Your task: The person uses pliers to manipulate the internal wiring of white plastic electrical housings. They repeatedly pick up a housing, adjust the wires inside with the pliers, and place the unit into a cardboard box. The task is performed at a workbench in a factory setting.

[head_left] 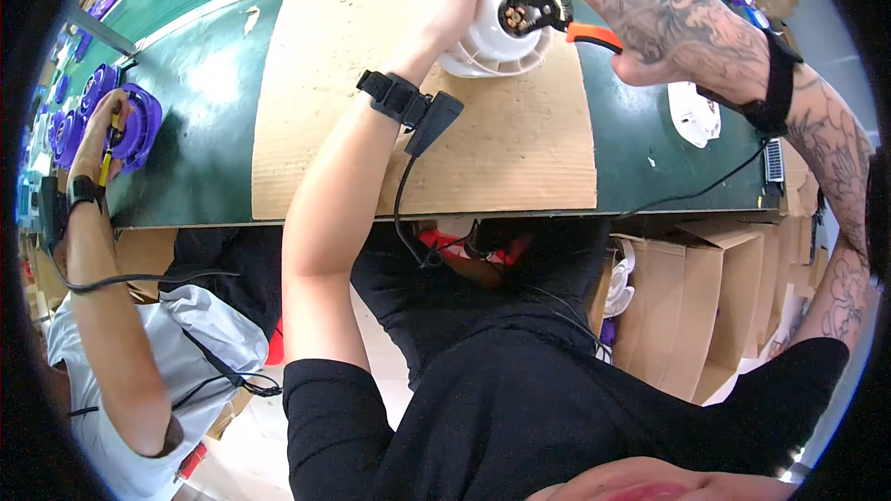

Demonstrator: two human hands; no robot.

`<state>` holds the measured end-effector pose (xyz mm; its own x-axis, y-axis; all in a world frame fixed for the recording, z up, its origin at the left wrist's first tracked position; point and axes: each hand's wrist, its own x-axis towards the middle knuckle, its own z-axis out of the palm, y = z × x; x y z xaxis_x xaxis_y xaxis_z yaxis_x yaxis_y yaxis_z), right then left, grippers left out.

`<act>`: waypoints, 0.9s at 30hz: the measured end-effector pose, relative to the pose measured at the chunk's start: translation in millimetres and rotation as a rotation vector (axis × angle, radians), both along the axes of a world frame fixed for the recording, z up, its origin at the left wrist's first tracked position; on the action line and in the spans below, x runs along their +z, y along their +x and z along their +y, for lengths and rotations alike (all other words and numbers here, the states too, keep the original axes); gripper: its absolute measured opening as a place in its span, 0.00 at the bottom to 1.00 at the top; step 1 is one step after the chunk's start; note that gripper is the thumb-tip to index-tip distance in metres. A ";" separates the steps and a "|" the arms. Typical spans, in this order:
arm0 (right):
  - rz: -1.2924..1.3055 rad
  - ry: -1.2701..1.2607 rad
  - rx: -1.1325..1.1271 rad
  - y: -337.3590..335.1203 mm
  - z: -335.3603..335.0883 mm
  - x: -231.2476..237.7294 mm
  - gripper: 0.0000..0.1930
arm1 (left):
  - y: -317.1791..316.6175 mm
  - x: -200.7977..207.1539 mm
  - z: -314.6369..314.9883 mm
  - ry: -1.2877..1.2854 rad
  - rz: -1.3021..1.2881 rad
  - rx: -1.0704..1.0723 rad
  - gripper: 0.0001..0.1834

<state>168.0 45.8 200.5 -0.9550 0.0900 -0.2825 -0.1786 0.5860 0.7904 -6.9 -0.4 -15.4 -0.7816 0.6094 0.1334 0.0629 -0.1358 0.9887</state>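
A round white plastic housing sits on a cardboard sheet at the far side of the table. My left hand is closed around its left side. At the housing's end is a dark opening with copper-coloured parts inside. My right hand grips a pair of pliers with orange handles and a black head. The pliers' jaws reach the rim of that opening; what they touch inside is too small to tell.
The cardboard sheet covers the middle of the green table. A white plastic part lies right of it, near a black cable. At left, a co-worker's hand works at purple round parts. Cardboard boxes stand below, right.
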 end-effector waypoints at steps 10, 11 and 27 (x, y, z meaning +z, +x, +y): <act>0.111 -1.601 -0.759 -5.0 83.2 -64.1 0.19 | 6.9 41.9 -35.9 -0.033 0.732 0.517 0.22; 0.110 -1.701 -0.748 3.4 91.3 -75.7 0.18 | 5.2 43.0 -34.2 0.013 0.725 0.522 0.21; 0.182 -1.878 -0.936 -5.3 101.7 -116.6 0.24 | -24.2 12.1 -12.5 -0.090 0.843 0.560 0.29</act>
